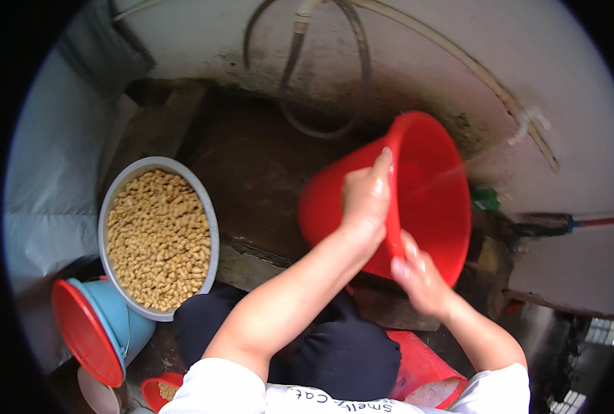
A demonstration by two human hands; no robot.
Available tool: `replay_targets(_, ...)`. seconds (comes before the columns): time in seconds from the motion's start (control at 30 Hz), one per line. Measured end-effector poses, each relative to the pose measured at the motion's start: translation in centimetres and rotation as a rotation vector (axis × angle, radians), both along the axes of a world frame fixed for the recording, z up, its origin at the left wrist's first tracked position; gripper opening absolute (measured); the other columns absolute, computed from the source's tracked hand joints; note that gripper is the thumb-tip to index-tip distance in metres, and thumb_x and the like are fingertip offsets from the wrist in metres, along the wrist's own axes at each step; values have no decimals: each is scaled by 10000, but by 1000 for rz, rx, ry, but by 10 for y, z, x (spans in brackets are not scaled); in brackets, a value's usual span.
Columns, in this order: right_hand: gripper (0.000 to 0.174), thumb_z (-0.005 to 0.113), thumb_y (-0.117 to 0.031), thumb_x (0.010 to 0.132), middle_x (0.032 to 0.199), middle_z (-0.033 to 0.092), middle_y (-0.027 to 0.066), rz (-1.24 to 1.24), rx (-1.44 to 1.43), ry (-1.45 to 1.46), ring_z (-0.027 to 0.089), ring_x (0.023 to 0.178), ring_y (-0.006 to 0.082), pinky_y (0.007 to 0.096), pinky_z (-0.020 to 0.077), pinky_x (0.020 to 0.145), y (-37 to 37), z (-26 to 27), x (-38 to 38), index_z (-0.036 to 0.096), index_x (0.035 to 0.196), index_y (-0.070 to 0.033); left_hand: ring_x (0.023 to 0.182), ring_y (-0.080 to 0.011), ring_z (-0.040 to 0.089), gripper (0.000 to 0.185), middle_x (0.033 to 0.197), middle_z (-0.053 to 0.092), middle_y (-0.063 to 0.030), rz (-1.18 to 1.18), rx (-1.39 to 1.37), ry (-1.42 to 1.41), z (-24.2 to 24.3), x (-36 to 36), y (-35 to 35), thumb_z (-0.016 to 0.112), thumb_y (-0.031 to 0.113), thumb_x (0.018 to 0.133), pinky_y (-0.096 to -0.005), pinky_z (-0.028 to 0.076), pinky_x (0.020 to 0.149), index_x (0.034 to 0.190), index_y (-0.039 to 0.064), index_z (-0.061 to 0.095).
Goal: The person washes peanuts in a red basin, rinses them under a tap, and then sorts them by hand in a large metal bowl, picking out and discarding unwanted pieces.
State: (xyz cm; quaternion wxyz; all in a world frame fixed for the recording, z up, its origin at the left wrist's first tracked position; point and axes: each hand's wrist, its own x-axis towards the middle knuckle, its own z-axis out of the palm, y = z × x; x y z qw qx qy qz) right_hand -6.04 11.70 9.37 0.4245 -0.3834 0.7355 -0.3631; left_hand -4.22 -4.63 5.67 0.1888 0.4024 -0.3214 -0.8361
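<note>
A large red plastic tub (436, 181) is tilted on its side before me, its opening facing right. My left hand (366, 199) holds it from the outer side, with the thumb along the wet rim. Lower on the same rim is my right hand (423, 279), blurred, its fingertips at the edge and its palm across the opening. A thin streak, which looks like water, crosses the tub's mouth. To the left stands a grey oval-looking basin (211, 207) filled with unshelled peanuts (159, 238).
At left are a light blue bucket (141, 326) with a red basin (87, 336) at its mouth, and a small red container (152, 390). Another red container (421, 362) lies near my right knee. A hose (364, 57) hangs along the wall; a green object (485, 199) sits beyond the tub.
</note>
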Motion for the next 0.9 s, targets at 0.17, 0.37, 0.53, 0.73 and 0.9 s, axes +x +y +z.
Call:
replay_targets(0.17,518,570,-384,901,1278,597,182,459,357,451,569,1178,344,435,433,1005,157,-50,-96,567,1294,-47,525,-57,451,308,561,510,33,-140,-36,105,19,-13,19,734,157,795,-293,353,494,577,34,555)
replay_targets(0.37,632,673,-257,800,1536,349,72,723,-28,1410,262,1447,284,494,248,1168,-21,-27,-151,490,1392,-134,553,-58,487,104,602,548,17,-238,-144,36,26,3,4,672,47,754,-276,373,507,669,2,634)
replay_targets(0.53,618,609,-289,844,1561,309,21,958,162,1826,193,1473,243,483,148,1199,-3,-78,-266,457,1430,-160,704,-118,619,83,785,652,-51,-281,-78,111,44,2,-5,672,-11,784,-255,496,669,864,-19,652)
replay_targets(0.73,673,434,-492,959,1552,301,162,618,1054,473,180,1474,294,469,-51,1200,42,-110,-108,352,1489,-85,542,-41,377,238,574,457,60,-67,-153,46,24,1,2,666,46,770,-280,296,492,579,37,523)
replay_targets(0.9,414,492,-407,987,1155,563,72,-679,-371,-1204,510,1001,148,338,421,967,-35,-17,-17,505,1267,-101,526,-74,365,537,522,425,42,-203,-215,-78,17,-4,18,639,389,930,-308,313,502,554,42,477)
